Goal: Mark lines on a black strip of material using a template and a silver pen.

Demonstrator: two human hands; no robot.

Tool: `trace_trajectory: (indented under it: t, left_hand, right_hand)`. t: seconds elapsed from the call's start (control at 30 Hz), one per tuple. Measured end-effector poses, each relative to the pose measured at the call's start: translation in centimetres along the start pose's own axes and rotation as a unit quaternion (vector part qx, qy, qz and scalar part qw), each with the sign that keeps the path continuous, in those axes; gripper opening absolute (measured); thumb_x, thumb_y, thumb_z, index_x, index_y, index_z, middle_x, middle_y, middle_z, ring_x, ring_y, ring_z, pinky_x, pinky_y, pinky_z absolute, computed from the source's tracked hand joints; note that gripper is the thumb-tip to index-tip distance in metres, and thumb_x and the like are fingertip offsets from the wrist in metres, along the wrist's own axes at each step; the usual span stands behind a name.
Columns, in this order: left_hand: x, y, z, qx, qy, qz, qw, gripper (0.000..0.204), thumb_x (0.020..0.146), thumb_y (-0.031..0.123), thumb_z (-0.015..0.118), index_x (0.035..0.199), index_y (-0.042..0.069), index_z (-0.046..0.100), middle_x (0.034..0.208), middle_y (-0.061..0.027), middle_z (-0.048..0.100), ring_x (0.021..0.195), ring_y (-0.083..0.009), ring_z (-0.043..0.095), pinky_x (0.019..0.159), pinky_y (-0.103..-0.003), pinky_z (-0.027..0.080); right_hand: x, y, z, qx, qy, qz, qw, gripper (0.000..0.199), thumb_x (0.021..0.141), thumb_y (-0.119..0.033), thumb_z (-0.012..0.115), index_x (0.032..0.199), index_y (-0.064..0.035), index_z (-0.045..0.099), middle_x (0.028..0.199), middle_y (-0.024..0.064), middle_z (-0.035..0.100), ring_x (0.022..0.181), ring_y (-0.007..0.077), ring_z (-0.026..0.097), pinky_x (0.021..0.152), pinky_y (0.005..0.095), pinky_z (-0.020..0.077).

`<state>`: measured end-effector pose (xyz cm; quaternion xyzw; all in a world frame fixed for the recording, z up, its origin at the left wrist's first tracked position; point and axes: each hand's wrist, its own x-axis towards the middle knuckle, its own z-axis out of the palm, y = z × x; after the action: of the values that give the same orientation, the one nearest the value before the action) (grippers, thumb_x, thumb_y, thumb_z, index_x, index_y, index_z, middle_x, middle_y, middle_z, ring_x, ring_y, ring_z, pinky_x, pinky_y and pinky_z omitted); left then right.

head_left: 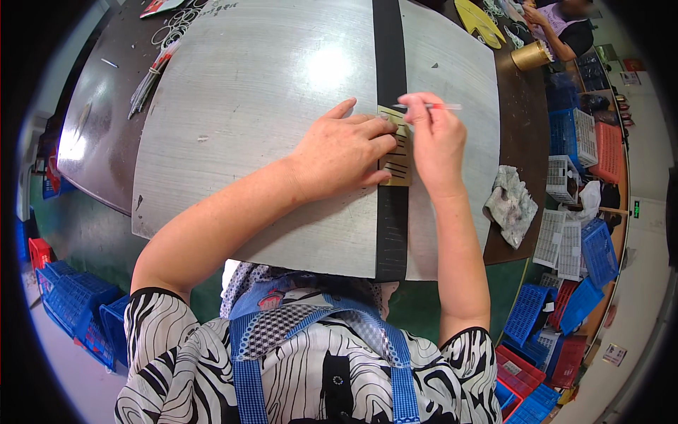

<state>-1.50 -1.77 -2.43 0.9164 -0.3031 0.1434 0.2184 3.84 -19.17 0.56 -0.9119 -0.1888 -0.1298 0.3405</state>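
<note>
Small brass-coloured slotted plate, set across black strip, just right of centre on brushed metal sheet. Dark parallel slots visible on its lower half; upper half partly hidden by fingertips.

Left hand: at 9 o'clock of plate, palm down, fingers narrow and flat, pinning plate's left edge to strip.

Right hand: at 3 o'clock of plate, fingers pinched on thin pen-like tool with red section, lying level at 12 o'clock of plate. Working tip hidden behind fingers; contact with plate not determinable.

Step in hand, as judged: fine work on plate, steadied by left, tool guided by right. Next move, as judged: calls for plate kept from sliding along strip, and small, light tool strokes kept to the slots.

Black strip: running 12 to 6 o'clock down whole sheet, under plate.

Dark surface beneath sheet. Crumpled grey rag at 3 o'clock, near surface edge. Bundle of thin rods at 10 o'clock. Brass-coloured roll at 1 o'clock, beside another person. Blue crates at 8 o'clock; blue, red and white crates at 4 o'clock, on floor.
</note>
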Motion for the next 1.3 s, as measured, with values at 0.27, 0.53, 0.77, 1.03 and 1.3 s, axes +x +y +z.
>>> trace_trajectory:
  t: [0.27,0.53,0.77,1.03,1.3]
  left_hand:
    - [2.4,0.8,-1.7,0.096,-0.071,0.032,0.992,0.022,0.093,0.022,0.065,0.114,0.015,0.067,0.113,-0.0073,0.064,0.109,-0.0242,0.066,0.105,-0.048,0.049]
    - [9.1,-0.9,-4.1,0.092,-0.297,0.074,0.948,0.025,0.090,0.015,0.068,0.115,0.015,0.066,0.110,-0.0097,0.063,0.103,-0.0270,0.067,0.080,-0.039,0.058]
    - [5.9,-6.0,-4.0,-0.237,-0.004,-0.129,0.963,0.021,0.089,0.008,0.071,0.108,0.008,0.063,0.088,-0.0089,0.070,0.068,-0.0204,0.063,0.069,-0.036,0.052]
    - [7.2,-9.4,-0.6,-0.068,-0.001,-0.008,0.998,0.033,0.087,0.016,0.075,0.120,0.016,0.069,0.110,-0.0047,0.070,0.100,-0.0245,0.065,0.088,-0.040,0.052]
    - [7.0,-9.0,-0.2,-0.054,-0.035,0.004,0.998,0.031,0.087,0.023,0.075,0.118,0.019,0.071,0.103,-0.0029,0.068,0.103,-0.0242,0.062,0.094,-0.042,0.046]
  right_hand:
    - [-0.3,1.0,-1.2,-0.033,-0.003,0.025,0.999,0.022,0.101,-0.019,0.058,0.093,-0.0041,0.072,0.076,0.0125,0.068,0.072,0.0292,0.067,0.069,0.0407,0.0519]
    - [-1.1,3.1,-1.3,0.174,0.059,0.126,0.975,0.034,0.107,-0.028,0.053,0.097,-0.0018,0.072,0.073,0.0036,0.065,0.068,0.0125,0.062,0.066,0.0283,0.0516]
    - [-1.4,2.3,-1.1,0.333,0.130,0.168,0.919,0.032,0.109,-0.025,0.050,0.105,0.0021,0.068,0.084,0.0024,0.061,0.073,0.0078,0.058,0.069,0.0271,0.0592]
    - [-1.5,1.0,1.0,0.394,0.079,0.197,0.894,0.033,0.110,-0.025,0.048,0.105,0.0027,0.064,0.088,0.0034,0.059,0.077,0.0075,0.057,0.073,0.0291,0.0624]
    - [-1.7,1.1,1.2,0.352,0.079,0.185,0.914,0.034,0.110,-0.026,0.049,0.105,0.0037,0.066,0.092,0.0054,0.066,0.075,0.0093,0.061,0.074,0.0275,0.0597]
